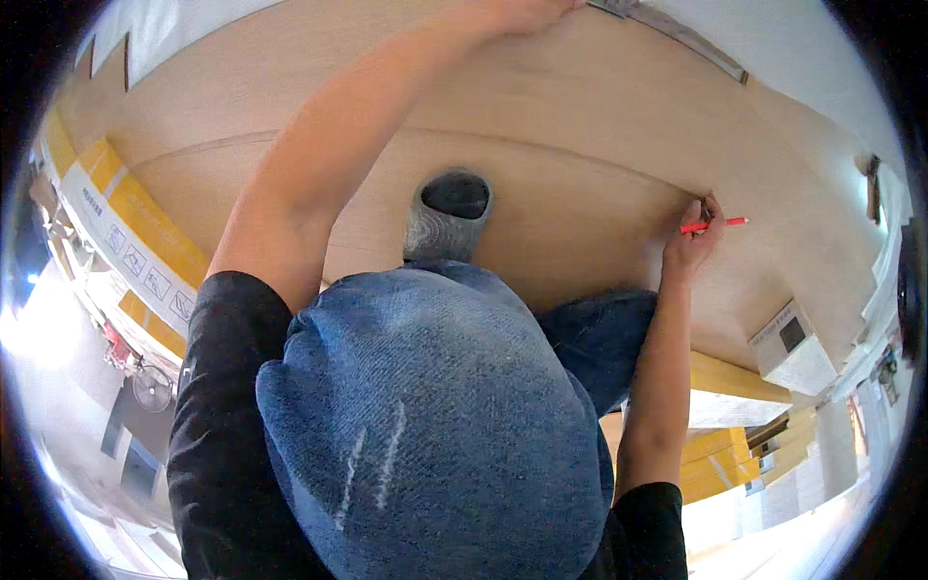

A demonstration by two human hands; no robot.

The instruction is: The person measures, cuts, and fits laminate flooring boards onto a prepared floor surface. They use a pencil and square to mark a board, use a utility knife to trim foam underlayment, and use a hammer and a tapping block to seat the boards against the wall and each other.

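Observation:
A red pencil or pen [737, 221] is in my right hand [688, 246], held between bent fingers close to a dark seam that crosses the light wood-coloured surface [580, 97]. My left arm stretches far forward, and my left hand [536, 12] lies at the top edge of the view. Its fingers are partly cut off there, so their grip is not shown. Just right of them runs a narrow grey strip [691, 41] along the far edge of the wooden surface. My bent knee in blue jeans [435, 387] fills the lower middle.
My foot in a grey slipper [449, 217] rests on the wood. At left lies a long white-and-yellow carton [145, 232]. A small white box [795, 348] stands at right, near yellow-taped cartons [720, 464]. A wheel [152, 387] shows at far left.

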